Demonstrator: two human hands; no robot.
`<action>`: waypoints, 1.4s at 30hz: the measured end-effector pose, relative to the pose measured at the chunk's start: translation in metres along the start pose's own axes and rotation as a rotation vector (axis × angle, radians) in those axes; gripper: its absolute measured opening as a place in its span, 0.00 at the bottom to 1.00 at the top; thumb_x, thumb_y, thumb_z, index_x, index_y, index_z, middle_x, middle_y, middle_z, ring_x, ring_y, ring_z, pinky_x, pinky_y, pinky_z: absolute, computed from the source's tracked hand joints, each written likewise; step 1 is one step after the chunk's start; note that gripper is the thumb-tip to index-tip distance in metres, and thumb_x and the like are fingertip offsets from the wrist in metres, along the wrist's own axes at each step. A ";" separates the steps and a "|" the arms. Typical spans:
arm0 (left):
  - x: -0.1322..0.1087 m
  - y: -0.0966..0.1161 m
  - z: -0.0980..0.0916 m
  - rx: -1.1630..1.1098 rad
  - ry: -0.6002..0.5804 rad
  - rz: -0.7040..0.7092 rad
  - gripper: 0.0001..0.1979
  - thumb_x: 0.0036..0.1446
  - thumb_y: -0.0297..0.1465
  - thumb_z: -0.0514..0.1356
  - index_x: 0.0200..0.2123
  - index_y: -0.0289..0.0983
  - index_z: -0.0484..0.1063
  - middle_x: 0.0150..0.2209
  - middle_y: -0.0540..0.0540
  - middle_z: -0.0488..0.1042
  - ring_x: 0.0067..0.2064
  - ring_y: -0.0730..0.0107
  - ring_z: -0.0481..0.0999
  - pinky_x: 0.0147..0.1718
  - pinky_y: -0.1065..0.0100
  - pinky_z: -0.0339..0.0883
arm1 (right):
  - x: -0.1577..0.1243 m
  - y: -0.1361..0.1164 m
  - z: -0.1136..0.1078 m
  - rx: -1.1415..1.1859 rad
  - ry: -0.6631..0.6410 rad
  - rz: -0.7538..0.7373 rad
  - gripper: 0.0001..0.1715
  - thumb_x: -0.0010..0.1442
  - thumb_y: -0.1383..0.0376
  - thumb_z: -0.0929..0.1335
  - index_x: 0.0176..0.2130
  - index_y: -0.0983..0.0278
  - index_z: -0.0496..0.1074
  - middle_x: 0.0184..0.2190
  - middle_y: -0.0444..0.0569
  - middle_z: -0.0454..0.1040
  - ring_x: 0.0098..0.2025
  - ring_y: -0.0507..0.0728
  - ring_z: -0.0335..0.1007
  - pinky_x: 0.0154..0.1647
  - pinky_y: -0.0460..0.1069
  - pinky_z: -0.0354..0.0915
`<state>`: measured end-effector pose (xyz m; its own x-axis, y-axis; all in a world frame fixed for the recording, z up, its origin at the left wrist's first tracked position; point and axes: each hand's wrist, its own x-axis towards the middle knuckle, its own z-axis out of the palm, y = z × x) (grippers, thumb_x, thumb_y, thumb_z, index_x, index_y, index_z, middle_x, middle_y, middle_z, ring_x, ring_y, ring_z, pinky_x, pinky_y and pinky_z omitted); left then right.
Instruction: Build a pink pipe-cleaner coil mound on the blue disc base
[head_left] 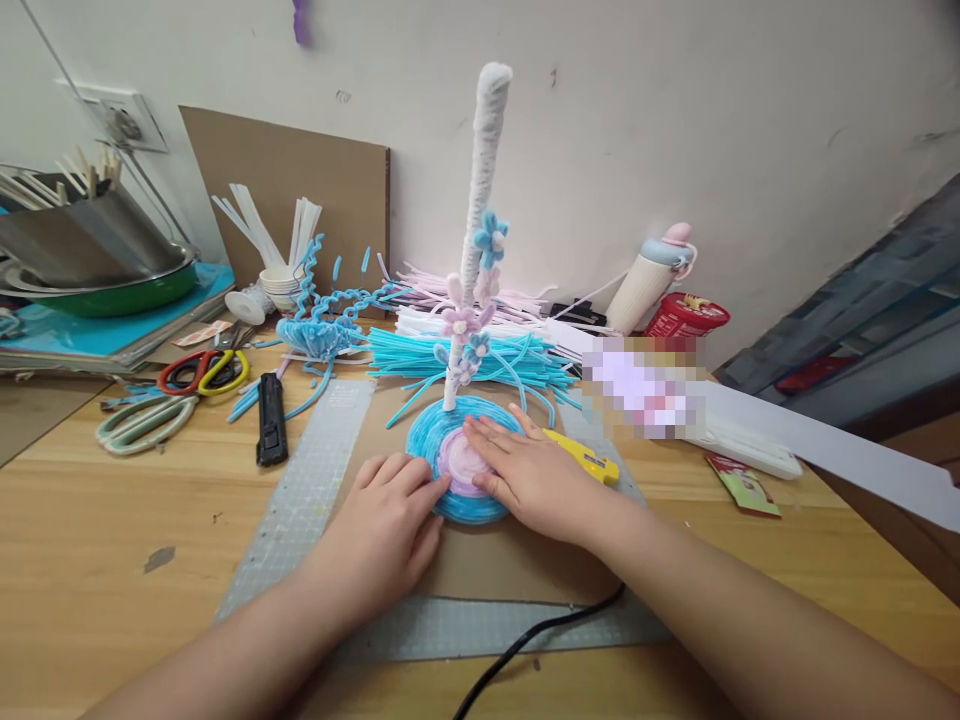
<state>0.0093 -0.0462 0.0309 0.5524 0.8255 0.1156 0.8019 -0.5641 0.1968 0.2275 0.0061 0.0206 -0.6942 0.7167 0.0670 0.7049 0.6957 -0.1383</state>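
A round disc of coiled pipe cleaners (472, 505), blue around a pale pink and lilac centre, lies on a brown cardboard sheet (480, 565). My right hand (536, 475) rests flat on its right side, fingers stretched across the coils. At its left edge is my left hand (394, 510), fingers bent and slightly apart, the index fingertip touching the coils. Behind my hands, a white-wrapped stem (484, 150) rises upright from the disc's far side, bearing blue and lilac pipe-cleaner flowers (463, 320). A yellow tool (585, 458), probably a glue gun, is partly hidden behind my right hand.
Under the cardboard is a grey cutting mat (300, 500). Scissors (199, 375) and a black cutter (271, 420) lie left. Blue pipe cleaners (405, 355) are piled behind. A bottle (645, 275) and red cup (686, 315) stand back right; a black cable (525, 640) crosses the front.
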 end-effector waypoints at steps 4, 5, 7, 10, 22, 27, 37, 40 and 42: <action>0.000 -0.001 0.001 -0.005 0.001 0.002 0.13 0.59 0.28 0.52 0.46 0.39 0.71 0.40 0.44 0.70 0.45 0.57 0.66 0.45 0.55 0.60 | -0.006 0.001 -0.006 -0.098 0.035 0.033 0.31 0.69 0.55 0.55 0.65 0.68 0.56 0.64 0.56 0.59 0.67 0.60 0.50 0.69 0.66 0.28; 0.000 -0.002 0.002 -0.005 0.002 0.002 0.13 0.59 0.28 0.52 0.46 0.39 0.71 0.40 0.44 0.70 0.45 0.57 0.66 0.45 0.55 0.60 | -0.007 0.000 -0.009 -0.110 0.038 0.038 0.31 0.69 0.55 0.55 0.64 0.68 0.57 0.63 0.57 0.60 0.67 0.61 0.50 0.68 0.67 0.27; 0.000 -0.002 0.002 -0.010 0.002 0.002 0.13 0.59 0.28 0.52 0.46 0.39 0.71 0.40 0.44 0.70 0.45 0.57 0.66 0.45 0.55 0.60 | -0.009 0.001 -0.016 -0.117 0.060 0.055 0.30 0.69 0.55 0.56 0.63 0.68 0.59 0.62 0.58 0.61 0.66 0.63 0.51 0.68 0.68 0.27; 0.000 -0.002 0.002 -0.018 0.010 0.002 0.14 0.59 0.28 0.52 0.47 0.39 0.71 0.41 0.44 0.70 0.45 0.57 0.66 0.45 0.54 0.60 | -0.013 0.006 -0.026 -0.029 0.169 0.131 0.29 0.69 0.57 0.56 0.63 0.67 0.60 0.59 0.58 0.67 0.63 0.64 0.58 0.67 0.71 0.26; 0.003 -0.012 0.004 -0.092 0.074 0.019 0.15 0.60 0.28 0.52 0.47 0.42 0.73 0.41 0.46 0.72 0.44 0.60 0.67 0.44 0.56 0.59 | -0.018 0.018 -0.026 1.242 0.399 0.713 0.21 0.46 0.50 0.73 0.27 0.64 0.67 0.16 0.39 0.67 0.15 0.47 0.58 0.15 0.43 0.57; 0.004 -0.021 0.003 -0.114 0.143 -0.008 0.13 0.61 0.30 0.51 0.40 0.44 0.76 0.38 0.48 0.74 0.43 0.62 0.70 0.44 0.55 0.59 | -0.023 0.003 -0.019 0.983 0.419 0.747 0.25 0.52 0.45 0.68 0.23 0.60 0.58 0.11 0.35 0.60 0.11 0.47 0.52 0.12 0.43 0.47; 0.025 -0.019 0.005 -0.110 0.175 -0.016 0.23 0.65 0.37 0.50 0.61 0.38 0.60 0.63 0.41 0.61 0.64 0.57 0.59 0.59 0.51 0.54 | -0.046 0.003 -0.017 0.529 0.864 0.492 0.27 0.65 0.52 0.59 0.19 0.61 0.56 0.15 0.39 0.54 0.19 0.49 0.51 0.21 0.46 0.52; 0.051 -0.006 0.000 -0.157 0.014 0.218 0.27 0.66 0.40 0.49 0.65 0.40 0.52 0.68 0.43 0.51 0.68 0.61 0.50 0.64 0.55 0.48 | -0.048 0.005 -0.018 0.521 0.907 0.473 0.27 0.66 0.52 0.60 0.20 0.62 0.61 0.15 0.41 0.60 0.20 0.50 0.55 0.22 0.46 0.54; 0.072 0.000 0.001 -0.163 -0.068 0.339 0.27 0.67 0.41 0.47 0.66 0.40 0.49 0.69 0.45 0.48 0.69 0.62 0.45 0.65 0.56 0.44 | -0.049 0.007 -0.017 0.511 0.920 0.451 0.27 0.66 0.54 0.60 0.19 0.62 0.62 0.16 0.41 0.62 0.20 0.50 0.57 0.23 0.46 0.55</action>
<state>0.0494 0.0136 0.0382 0.7980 0.5868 0.1372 0.5276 -0.7904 0.3113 0.2684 -0.0233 0.0336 0.1249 0.8067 0.5777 0.5751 0.4155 -0.7047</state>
